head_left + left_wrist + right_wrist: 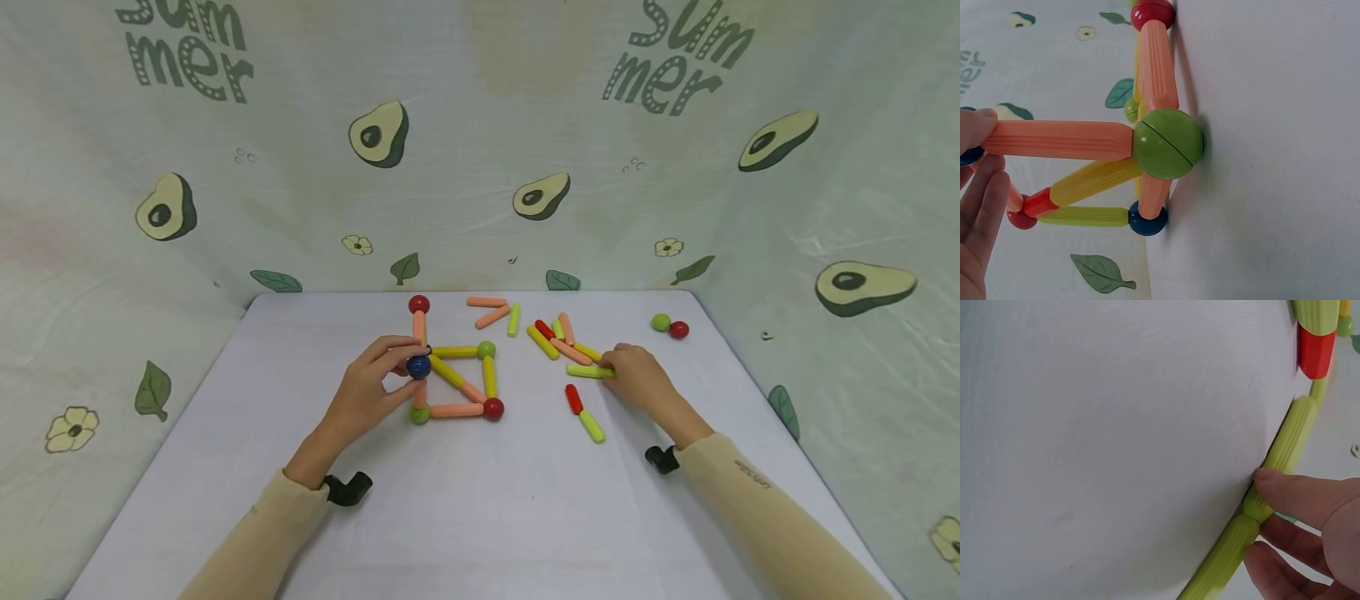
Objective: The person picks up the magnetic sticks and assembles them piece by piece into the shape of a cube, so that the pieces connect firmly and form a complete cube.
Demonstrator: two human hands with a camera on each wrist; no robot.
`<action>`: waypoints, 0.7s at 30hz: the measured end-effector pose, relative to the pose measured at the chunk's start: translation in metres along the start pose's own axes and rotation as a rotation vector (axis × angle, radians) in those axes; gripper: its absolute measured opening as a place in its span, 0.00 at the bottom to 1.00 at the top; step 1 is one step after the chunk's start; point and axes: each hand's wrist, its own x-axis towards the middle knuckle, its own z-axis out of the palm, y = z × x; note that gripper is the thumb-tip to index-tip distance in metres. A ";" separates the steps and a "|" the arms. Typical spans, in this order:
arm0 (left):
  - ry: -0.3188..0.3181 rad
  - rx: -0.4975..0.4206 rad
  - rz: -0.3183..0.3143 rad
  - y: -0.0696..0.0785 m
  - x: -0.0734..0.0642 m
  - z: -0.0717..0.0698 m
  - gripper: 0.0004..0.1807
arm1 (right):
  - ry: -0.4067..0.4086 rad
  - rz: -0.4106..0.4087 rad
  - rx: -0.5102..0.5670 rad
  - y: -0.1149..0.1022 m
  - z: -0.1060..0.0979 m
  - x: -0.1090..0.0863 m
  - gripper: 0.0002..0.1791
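A frame of magnetic sticks and balls stands on the table, with a green ball (1168, 144) at its near left corner and a red ball (493, 409) at its near right. From the green corner a salmon stick (1060, 139) rises to a dark blue ball (418, 367). My left hand (372, 379) holds that blue ball and the stick's top end between thumb and fingers. To the right, my right hand (637, 379) pinches a lime magnetic stick (1288, 434) lying on the table. In the right wrist view a second lime stick (1222, 559) meets its end, beside the fingertips.
Several loose sticks lie around a yellow stick (542, 342), left of my right hand. A joined red-and-lime pair (584, 413) lies nearer. Behind the frame are more salmon sticks (492, 317). A green ball (661, 322) and red ball (678, 330) sit at the back right.
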 end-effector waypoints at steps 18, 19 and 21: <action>-0.020 -0.019 -0.093 0.005 0.001 0.000 0.32 | -0.015 -0.033 -0.033 -0.007 -0.006 -0.003 0.10; -0.021 -0.019 -0.095 0.005 0.001 0.000 0.32 | -0.025 -0.025 -0.027 -0.008 -0.007 -0.003 0.11; -0.025 -0.016 -0.096 0.005 0.001 0.000 0.32 | -0.046 -0.013 -0.008 -0.011 -0.011 -0.004 0.12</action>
